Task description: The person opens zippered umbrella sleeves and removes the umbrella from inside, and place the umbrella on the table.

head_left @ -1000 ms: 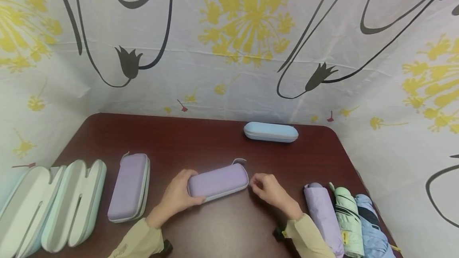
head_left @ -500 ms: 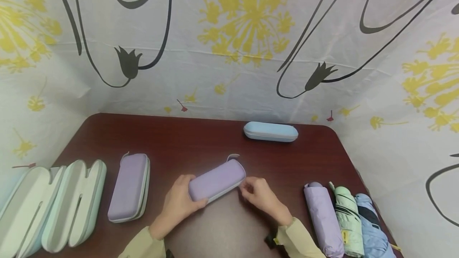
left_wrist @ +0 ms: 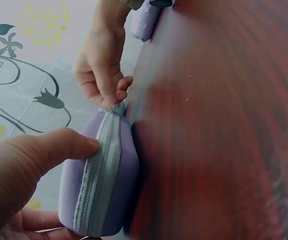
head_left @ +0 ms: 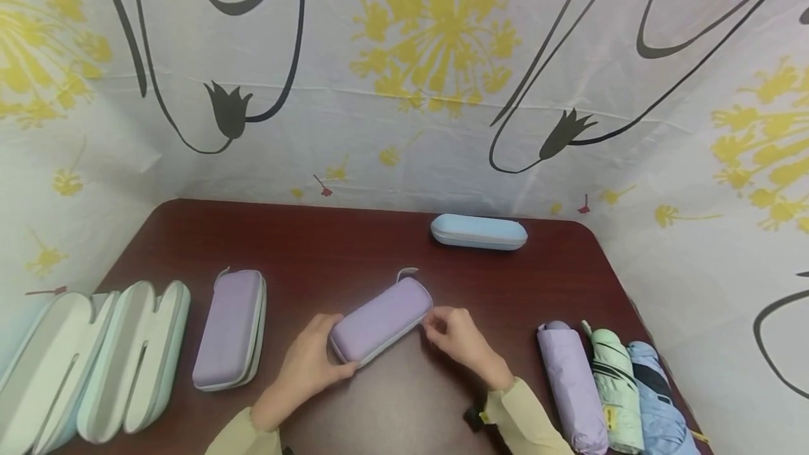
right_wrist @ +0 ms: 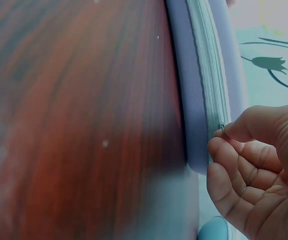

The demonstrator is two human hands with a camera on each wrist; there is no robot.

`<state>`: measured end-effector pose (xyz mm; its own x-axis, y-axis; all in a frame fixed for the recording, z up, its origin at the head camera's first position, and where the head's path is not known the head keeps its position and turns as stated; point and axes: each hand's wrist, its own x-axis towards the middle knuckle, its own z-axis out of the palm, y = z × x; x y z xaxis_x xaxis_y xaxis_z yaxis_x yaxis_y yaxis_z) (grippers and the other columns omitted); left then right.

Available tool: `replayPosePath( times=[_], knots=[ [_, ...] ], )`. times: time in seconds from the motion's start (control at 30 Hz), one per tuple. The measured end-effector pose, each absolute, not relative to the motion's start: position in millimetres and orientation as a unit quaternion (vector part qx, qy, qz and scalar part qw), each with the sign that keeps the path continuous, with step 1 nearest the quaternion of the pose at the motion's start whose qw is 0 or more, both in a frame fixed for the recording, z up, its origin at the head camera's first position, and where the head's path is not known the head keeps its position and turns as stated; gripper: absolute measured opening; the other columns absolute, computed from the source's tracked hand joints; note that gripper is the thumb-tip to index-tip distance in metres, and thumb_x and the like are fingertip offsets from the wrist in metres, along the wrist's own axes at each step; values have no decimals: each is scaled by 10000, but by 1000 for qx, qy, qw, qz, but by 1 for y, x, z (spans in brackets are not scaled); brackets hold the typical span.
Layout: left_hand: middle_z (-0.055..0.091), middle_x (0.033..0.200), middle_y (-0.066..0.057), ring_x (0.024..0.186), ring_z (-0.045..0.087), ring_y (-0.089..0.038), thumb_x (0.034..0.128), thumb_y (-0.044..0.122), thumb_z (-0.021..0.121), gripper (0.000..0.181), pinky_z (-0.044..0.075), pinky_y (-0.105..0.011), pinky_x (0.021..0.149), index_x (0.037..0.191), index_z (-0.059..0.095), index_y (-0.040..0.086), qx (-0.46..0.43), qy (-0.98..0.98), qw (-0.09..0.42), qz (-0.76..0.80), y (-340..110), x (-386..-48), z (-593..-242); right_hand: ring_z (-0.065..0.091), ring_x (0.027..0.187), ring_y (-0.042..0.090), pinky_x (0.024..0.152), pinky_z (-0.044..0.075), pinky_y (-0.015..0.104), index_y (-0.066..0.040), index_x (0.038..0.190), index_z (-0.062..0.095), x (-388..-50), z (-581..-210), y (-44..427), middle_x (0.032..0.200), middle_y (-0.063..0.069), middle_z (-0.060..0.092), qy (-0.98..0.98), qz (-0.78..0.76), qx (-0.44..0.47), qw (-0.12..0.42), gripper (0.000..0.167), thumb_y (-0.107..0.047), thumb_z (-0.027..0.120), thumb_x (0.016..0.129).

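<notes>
A purple zippered hard case lies slanted at mid-table, its right end farther off. My left hand grips its left end; in the left wrist view the thumb presses near the pale zipper and the fingers curl round the end. At the other end my right hand pinches the small metal zipper pull between thumb and index finger. The zipper looks closed along the side in view. A light loop strap sticks up from the far corner.
Another purple case lies on the left, beside cases lying open. A closed blue case sits at the table's far edge. Folded umbrellas in purple, green and blue line the right side.
The case has turned counterclockwise, its right end swinging away and leftward. My right hand has moved left to its near right edge. The left hand keeps its hold.
</notes>
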<state>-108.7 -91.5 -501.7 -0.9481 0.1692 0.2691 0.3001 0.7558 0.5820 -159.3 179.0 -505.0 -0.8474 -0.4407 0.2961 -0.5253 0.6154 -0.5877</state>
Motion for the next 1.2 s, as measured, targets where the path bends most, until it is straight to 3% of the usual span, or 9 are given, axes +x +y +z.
replayPosePath(
  times=[0.37,0.67,1.2],
  knots=[
    [582,910,-34,736,573,-159,468,430,879,769,469,-303,551,1076,585,62,-97,-938,124,-307,-73,-97,-503,548,637,37,576,476,181,-84,736,642,-153,-505,161,699,-23,612,-884,346,309,63,125,36,674,722],
    [556,838,-35,626,544,-144,488,515,854,834,431,-290,475,1138,590,65,-105,-947,137,-272,-64,-93,-503,539,665,33,603,476,189,-84,744,641,-145,-500,156,715,-34,614,-875,356,327,17,123,34,676,734],
    [595,766,-109,489,540,-206,483,563,839,886,403,-301,390,1100,528,9,-105,-949,189,-229,-50,-90,-505,476,632,-33,568,435,122,-93,736,634,-131,-499,152,688,-63,590,-854,349,379,-65,131,31,676,738]
  ],
)
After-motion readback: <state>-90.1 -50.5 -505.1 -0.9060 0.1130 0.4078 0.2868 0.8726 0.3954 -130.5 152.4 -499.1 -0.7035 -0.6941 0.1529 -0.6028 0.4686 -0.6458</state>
